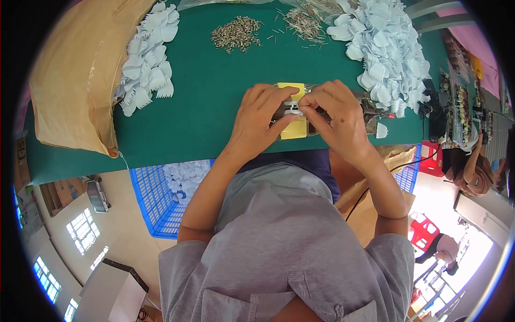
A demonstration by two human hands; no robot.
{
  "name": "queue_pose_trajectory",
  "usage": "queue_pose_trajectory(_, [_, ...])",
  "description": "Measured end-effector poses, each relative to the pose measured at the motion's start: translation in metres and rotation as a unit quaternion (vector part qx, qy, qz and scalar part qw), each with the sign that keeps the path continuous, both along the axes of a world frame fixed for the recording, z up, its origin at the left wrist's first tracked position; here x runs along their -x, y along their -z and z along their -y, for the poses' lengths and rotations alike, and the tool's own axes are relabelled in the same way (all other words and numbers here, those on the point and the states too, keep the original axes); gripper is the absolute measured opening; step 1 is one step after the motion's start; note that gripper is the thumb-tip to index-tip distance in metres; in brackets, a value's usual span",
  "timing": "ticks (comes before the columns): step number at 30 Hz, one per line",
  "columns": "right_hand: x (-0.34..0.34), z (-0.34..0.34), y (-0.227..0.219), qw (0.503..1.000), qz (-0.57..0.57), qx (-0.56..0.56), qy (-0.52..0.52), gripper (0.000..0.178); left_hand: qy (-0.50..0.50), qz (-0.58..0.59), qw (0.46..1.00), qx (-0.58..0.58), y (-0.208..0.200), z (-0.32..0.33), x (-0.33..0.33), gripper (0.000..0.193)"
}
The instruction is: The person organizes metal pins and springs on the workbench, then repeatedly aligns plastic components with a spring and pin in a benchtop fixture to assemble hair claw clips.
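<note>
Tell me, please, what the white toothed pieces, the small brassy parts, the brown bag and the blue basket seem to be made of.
White toothed pieces: probably smooth moulded plastic, from their thin, uniform shapes.
Small brassy parts: likely shiny metal, from their glints; alloy unclear.
Brown bag: apparently paper, slightly glossy, from its creases.
Blue basket: seemingly smooth plastic, given its even lattice.

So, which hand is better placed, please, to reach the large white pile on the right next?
Probably the right hand: it is nearer the white pile; the left hand is mostly left of the yellow strip.
</note>
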State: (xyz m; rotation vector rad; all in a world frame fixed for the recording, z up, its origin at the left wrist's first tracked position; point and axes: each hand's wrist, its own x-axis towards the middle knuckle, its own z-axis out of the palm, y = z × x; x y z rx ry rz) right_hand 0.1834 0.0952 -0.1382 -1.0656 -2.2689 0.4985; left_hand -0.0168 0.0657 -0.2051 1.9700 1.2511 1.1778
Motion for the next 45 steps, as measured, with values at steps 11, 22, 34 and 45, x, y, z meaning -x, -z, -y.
queue_pose_trajectory(11, [-0.003,0.004,-0.012,0.995,0.088,-0.040,0.014,0.010,0.014,-0.001,1.000,0.025,0.003,0.001,0.002,0.050])
queue_pose_trajectory(22, [-0.057,0.035,-0.035,0.980,0.013,0.193,0.053,0.011,-0.005,-0.003,1.000,-0.010,0.002,-0.001,0.001,0.047])
queue_pose_trajectory(34, [-0.074,0.070,0.257,0.968,0.212,0.085,0.109,0.041,0.010,0.006,1.000,0.009,-0.003,0.001,0.000,0.044])
queue_pose_trajectory(45, [-0.058,0.105,0.229,0.978,0.203,0.015,0.037,0.042,0.015,-0.006,1.000,0.009,-0.006,-0.001,-0.001,0.045])
